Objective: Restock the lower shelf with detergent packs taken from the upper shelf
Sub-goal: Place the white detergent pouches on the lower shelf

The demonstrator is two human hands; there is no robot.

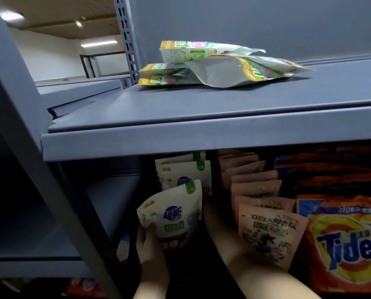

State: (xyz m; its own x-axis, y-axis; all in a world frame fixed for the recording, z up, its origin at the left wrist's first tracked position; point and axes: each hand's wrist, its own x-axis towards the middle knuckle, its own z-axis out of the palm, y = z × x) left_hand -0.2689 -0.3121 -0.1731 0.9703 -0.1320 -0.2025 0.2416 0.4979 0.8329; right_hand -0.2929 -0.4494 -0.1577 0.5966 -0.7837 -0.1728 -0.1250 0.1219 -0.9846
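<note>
Several white-and-gold detergent packs (212,63) lie flat in a loose pile on the grey upper shelf (201,126). Below it, on the lower shelf, a row of matching white packs (184,173) stands upright. My left hand (149,244) grips the lower left corner of the front white pack (173,214), which stands tilted at the head of that row. My right forearm reaches in beside this pack, and my right hand (210,212) is mostly hidden behind the pack's right edge, so its fingers cannot be made out.
A row of pink pouches (266,229) stands right of the white packs. Orange Tide bags (344,244) fill the far right. A slanted grey upright post (51,190) crosses the left side. The left bay of the lower shelf is dark.
</note>
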